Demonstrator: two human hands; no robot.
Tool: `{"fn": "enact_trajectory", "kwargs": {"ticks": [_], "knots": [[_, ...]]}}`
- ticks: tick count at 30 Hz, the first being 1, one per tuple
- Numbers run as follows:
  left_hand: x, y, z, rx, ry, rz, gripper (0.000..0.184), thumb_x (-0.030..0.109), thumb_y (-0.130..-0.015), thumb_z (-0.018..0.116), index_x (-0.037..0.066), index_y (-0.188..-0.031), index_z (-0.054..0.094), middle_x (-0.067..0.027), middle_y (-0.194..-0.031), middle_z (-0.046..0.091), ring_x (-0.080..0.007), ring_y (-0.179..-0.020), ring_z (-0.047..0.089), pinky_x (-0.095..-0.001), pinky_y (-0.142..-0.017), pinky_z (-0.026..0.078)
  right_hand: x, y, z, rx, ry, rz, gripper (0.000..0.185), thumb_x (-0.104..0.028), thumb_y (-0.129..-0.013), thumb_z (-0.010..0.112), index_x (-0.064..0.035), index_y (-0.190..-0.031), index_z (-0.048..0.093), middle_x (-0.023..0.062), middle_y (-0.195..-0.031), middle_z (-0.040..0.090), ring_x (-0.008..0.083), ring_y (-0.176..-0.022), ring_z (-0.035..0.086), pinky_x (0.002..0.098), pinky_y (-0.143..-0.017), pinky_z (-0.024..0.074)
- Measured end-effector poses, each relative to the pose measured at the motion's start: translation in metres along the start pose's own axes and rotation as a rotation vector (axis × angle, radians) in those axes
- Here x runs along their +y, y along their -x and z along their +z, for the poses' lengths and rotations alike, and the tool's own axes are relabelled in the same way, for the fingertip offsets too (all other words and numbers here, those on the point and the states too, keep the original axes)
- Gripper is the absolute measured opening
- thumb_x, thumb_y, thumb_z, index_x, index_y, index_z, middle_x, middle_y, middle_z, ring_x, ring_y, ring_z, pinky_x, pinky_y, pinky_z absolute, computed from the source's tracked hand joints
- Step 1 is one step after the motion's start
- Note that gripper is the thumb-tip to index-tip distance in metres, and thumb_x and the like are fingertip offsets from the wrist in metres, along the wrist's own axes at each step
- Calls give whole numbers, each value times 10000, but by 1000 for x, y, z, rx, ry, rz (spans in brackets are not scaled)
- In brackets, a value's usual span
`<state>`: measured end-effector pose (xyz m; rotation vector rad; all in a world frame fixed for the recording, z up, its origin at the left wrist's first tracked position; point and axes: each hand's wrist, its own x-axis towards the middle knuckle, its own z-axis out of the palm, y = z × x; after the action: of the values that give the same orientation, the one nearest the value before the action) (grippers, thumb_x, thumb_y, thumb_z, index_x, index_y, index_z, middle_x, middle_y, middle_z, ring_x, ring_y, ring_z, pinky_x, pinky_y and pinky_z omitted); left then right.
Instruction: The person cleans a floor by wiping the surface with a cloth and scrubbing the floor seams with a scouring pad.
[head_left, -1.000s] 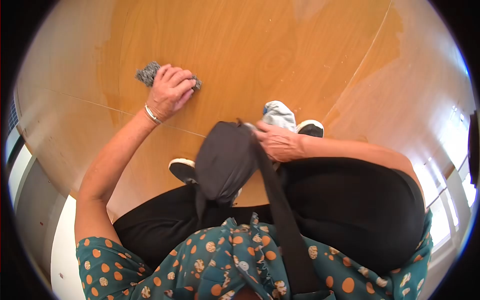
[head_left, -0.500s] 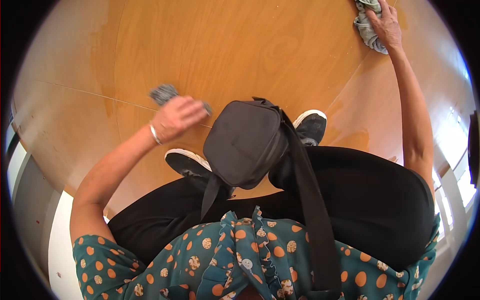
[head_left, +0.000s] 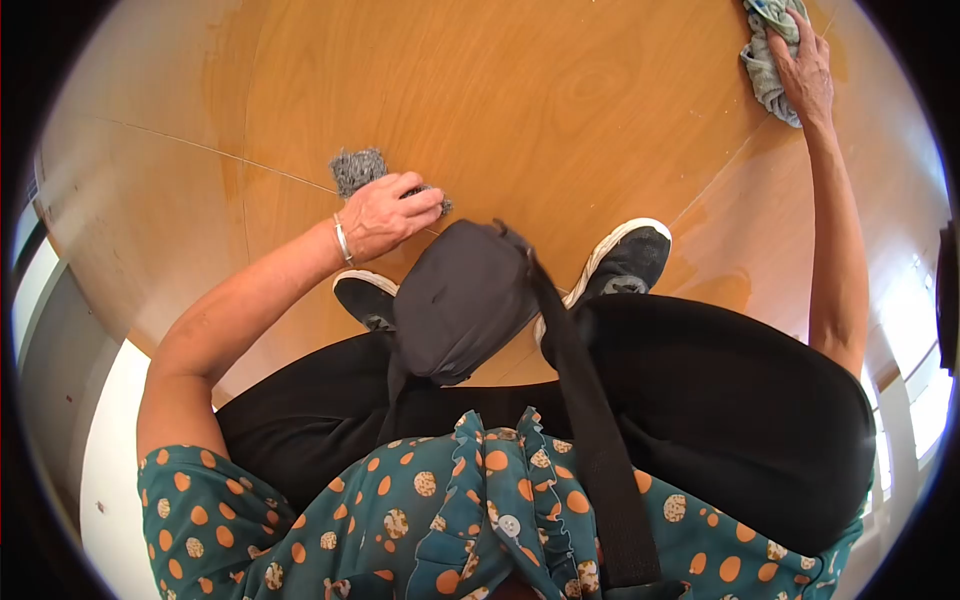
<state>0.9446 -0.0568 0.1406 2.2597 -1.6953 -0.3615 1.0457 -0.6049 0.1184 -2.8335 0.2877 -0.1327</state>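
Note:
My left hand (head_left: 385, 216) is closed over a grey, shaggy scouring pad (head_left: 357, 170) and presses it on the wooden floor (head_left: 520, 110), close to a thin seam between boards. One end of the pad sticks out beyond the fingers and a bit shows past the fingertips; the rest is covered by the hand. Far out at the upper right, my right hand (head_left: 806, 88) rests on a crumpled grey-green cloth (head_left: 764, 75). Its fingers are curled around the cloth's side, against the floor.
A dark shoulder bag (head_left: 462, 300) hangs between my knees, its strap (head_left: 600, 450) running up to my chest. My left shoe (head_left: 366, 296) and right shoe (head_left: 632, 258) stand on the floor at either side. Darker patches (head_left: 715, 290) mark the boards.
My left hand, with the pad, has moved right and is no longer blurred. The right hand and cloth appear slightly farther right and lower, as the view shifted. The bag has swung left.

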Motion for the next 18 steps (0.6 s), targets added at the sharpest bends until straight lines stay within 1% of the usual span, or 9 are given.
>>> {"fn": "enact_trajectory", "kwargs": {"ticks": [2, 7, 8, 10, 12, 13, 15, 17, 18], "knots": [[10, 3, 2, -23, 9, -1, 104, 134, -851, 609, 121, -953, 628, 2, -1079, 557, -205, -881, 509, -307, -754, 473, 8, 2, 2, -45, 35, -48, 536, -209, -854, 590, -133, -1379, 517, 202, -1221, 548, 405, -1002, 612, 431, -881, 517], [13, -8, 6, -22, 8, -118, 90, 146, -852, 606, 129, -940, 622, 4, -1061, 548, -198, -878, 496, -293, -733, 462, 7, -1, -3, -79, -2, -76, 533, -218, -864, 581, -135, -1385, 503, 193, -1219, 547, 406, -993, 609, 432, -881, 513], [13, -4, 9, -25, 6, -111, 90, 146, -852, 606, 129, -940, 622, 4, -1061, 548, -198, -878, 496, -293, -733, 462, 16, -3, -1, -76, -3, -70, 533, -218, -864, 581, -135, -1385, 503, 193, -1219, 547, 406, -993, 609, 432, -881, 513], [21, 15, 10, -49, 31, -108, 83, 138, -851, 605, 127, -933, 616, 2, -1055, 546, -199, -871, 492, -296, -732, 464, 31, -14, 6, -148, 15, -82, 610, -374, -892, 569, -114, -1426, 430, 270, -1257, 476, 462, -1041, 578, 505, -857, 524], [28, 31, 14, -77, 65, -101, 77, 131, -850, 604, 126, -927, 610, 0, -1049, 545, -200, -864, 487, -298, -731, 465, 46, -14, 12, -229, 35, -88, 728, -530, -920, 557, -92, -1466, 358, 346, -1296, 405, 518, -1088, 547, 578, -832, 534], [27, 21, 11, -39, 49, -93, 73, 125, -852, 601, 124, -925, 610, 1, -1050, 550, -200, -858, 485, -299, -731, 467, 44, -8, 13, -238, 35, -86, 728, -530, -920, 557, -92, -1466, 358, 346, -1296, 405, 518, -1088, 547, 578, -832, 534], [11, -18, 6, 3, 25, -89, 70, 119, -854, 597, 122, -923, 610, 2, -1051, 556, -200, -853, 483, -301, -731, 470, 30, -3, 9, -158, 21, -62, 607, -376, -896, 565, -113, -1425, 427, 271, -1261, 474, 466, -1039, 575, 507, -856, 522], [-2, -47, 4, 117, 41, -141, 72, 115, -858, 592, 121, -928, 609, -2, -1034, 555, -203, -846, 480, -300, -732, 473, 17, -4, 7, -78, 4, -45, 526, -222, -872, 573, -133, -1385, 496, 196, -1227, 544, 413, -989, 603, 436, -879, 509], [-2, -45, 4, 100, 27, -156, 69, 117, -854, 596, 121, -922, 605, -2, -1026, 554, -204, -843, 480, -300, -729, 473, 19, -8, 6, -69, 4, -49, 526, -222, -872, 573, -133, -1385, 496, 196, -1227, 544, 413, -989, 603, 436, -879, 509]]}}
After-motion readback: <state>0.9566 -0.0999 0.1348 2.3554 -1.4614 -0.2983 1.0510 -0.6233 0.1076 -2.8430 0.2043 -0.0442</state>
